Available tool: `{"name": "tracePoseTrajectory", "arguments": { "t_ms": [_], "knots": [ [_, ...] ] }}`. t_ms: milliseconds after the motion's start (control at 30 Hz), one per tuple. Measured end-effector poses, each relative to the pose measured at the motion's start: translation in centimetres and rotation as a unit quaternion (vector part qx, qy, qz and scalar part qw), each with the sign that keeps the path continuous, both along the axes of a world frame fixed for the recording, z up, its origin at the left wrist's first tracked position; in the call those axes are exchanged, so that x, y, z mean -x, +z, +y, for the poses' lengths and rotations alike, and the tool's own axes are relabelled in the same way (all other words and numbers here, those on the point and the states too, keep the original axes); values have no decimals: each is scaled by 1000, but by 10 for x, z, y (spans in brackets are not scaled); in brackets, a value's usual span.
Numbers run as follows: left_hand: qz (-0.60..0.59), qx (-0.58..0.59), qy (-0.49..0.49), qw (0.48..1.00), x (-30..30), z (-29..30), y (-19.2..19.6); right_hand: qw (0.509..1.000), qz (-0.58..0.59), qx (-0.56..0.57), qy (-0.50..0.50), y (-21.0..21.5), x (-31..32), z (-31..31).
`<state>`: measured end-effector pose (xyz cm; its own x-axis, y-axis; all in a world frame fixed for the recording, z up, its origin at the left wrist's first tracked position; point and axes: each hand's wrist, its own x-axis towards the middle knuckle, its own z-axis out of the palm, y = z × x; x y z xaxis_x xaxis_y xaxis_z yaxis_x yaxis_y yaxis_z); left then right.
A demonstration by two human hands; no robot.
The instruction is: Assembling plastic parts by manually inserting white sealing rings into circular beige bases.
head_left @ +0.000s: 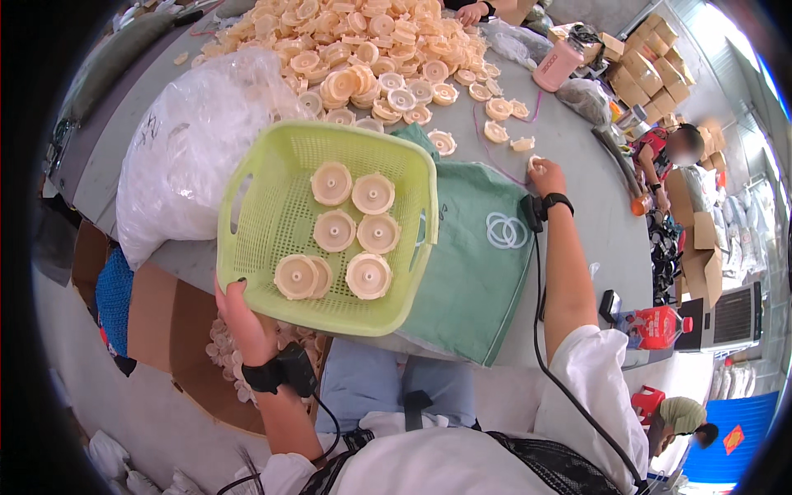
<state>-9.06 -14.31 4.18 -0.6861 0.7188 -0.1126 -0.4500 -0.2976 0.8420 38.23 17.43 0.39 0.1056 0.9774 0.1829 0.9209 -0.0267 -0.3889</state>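
A light-green plastic basket (pixel 330 312) tilts toward me at the table's near edge. My left hand (pixel 239 318) grips its lower left corner, its fingers mostly hidden. Inside lie several round cream plastic parts (pixel 369 275) with scalloped rims and a small central stub; two of them overlap. Out to the right, over the table, my right hand (pixel 547 177) is closed in a pinch, with a bit of a cream plastic part (pixel 534 162) showing at its fingertips. A green cloth (pixel 462 272) spreads beside the basket, and a few translucent white rings (pixel 505 231) lie on it.
A large heap of cream parts (pixel 355 41) covers the table's far side. Left of the basket bulges a clear plastic bag (pixel 198 148). Below the table stands an open cardboard box (pixel 198 338). A pink bottle (pixel 557 66) and a red-labelled bottle (pixel 658 327) stand rightward. Other people sit nearby.
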Motion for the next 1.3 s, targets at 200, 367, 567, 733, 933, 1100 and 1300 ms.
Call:
{"name": "tracePoseTrajectory", "arguments": {
  "t_ms": [200, 367, 567, 733, 933, 1100, 1300],
  "knots": [
    [14, 8, 3, 1000, -5, 4, 2, 973, 109, -158, 128, 45, 53, -40],
    [28, 16, 9, 999, 0, -1, 2, 913, 119, 53, 386, 65, 109, -93],
    [41, 29, 3, 999, 1, 0, -2, 987, 10, -85, 139, 25, 54, 27],
    [40, 57, 20, 997, 0, 2, -4, 998, -5, 70, 1, 13, 62, 60],
    [49, 60, 18, 997, 7, -3, -10, 932, 81, 259, 243, 26, 65, 48],
    [41, 55, 34, 997, 2, 0, -6, 977, 96, -9, 189, 17, 66, 86],
    [35, 59, 44, 997, 1, 2, -12, 987, -56, -63, 138, 4, 66, 130]
  ]
}}
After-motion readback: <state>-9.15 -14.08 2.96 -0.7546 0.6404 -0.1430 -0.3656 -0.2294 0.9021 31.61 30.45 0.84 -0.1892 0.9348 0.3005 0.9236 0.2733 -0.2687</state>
